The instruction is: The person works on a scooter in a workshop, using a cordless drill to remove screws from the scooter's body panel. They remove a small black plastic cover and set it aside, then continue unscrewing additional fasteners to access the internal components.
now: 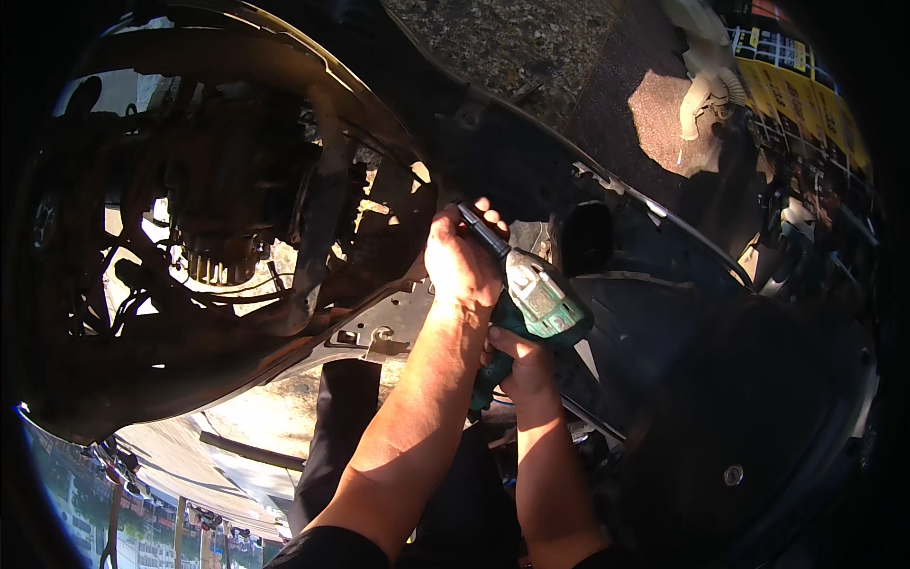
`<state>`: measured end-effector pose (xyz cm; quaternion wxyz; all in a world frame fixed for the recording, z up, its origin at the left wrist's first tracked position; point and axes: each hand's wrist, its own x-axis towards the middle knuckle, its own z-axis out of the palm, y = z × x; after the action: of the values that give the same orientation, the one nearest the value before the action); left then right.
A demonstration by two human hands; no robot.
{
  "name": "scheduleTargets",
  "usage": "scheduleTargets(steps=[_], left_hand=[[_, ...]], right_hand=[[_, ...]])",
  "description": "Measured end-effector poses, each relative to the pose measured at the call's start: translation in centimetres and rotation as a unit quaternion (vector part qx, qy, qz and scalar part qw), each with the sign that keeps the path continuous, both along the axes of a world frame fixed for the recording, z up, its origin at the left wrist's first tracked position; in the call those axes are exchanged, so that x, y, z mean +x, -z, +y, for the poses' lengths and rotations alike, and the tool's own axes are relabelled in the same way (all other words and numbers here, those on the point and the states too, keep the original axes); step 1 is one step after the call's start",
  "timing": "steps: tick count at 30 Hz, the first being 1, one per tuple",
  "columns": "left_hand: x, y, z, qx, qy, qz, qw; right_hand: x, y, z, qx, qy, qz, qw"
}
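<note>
A green and grey cordless impact wrench (547,305) is tilted in front of me, its nose toward the upper left. My right hand (523,365) is wrapped round its handle, below the motor housing. At the nose, a long dark socket (483,230) sticks out. My left hand (462,261) is closed about this socket, with fingertips showing past its far side. Both hands are over the edge of a dark vehicle body panel (502,156). My left wrist covers part of the wrench's grip, and the trigger is hidden.
On the left lies an opened vehicle bay with a dark engine part (223,190), hoses and a curved metal frame (370,85). A bare metal bracket (382,337) with a bolt sits beside my left forearm. A pale corrugated hose (701,100) lies at the upper right.
</note>
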<state>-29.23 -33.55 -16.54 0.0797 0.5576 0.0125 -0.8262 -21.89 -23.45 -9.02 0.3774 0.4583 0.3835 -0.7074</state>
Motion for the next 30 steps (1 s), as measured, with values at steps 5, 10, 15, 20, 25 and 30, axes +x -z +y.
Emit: scheduleTargets(steps=[5, 10, 15, 20, 25, 30], left_hand=[[-1.8, -2.6, 10.6, 0.096, 0.197, -0.032, 0.975], [-3.7, 0.3, 15.4, 0.189, 0.288, -0.09, 0.935], [-3.7, 1.7, 17.1, 0.199, 0.32, -0.067, 0.924], [-3.8, 0.3, 15.6, 0.181, 0.348, -0.069, 0.917], [-3.1, -2.3, 9.5, 0.073, 0.229, -0.013, 0.971], [-0.5, -2.3, -2.3, -0.15, 0.129, -0.068, 0.978]], right_hand=[[1.0, -4.7, 4.4, 0.274, 0.085, 0.037, 0.957], [0.1, -2.9, 7.5, 0.333, 0.084, -0.018, 0.939], [0.3, -2.5, 7.0, 0.359, 0.138, -0.045, 0.922], [0.8, -3.5, 5.2, 0.29, 0.166, -0.022, 0.942], [0.4, -3.1, 3.9, 0.297, 0.058, 0.001, 0.953], [-1.2, -0.3, -0.4, -0.03, -0.116, 0.029, 0.992]])
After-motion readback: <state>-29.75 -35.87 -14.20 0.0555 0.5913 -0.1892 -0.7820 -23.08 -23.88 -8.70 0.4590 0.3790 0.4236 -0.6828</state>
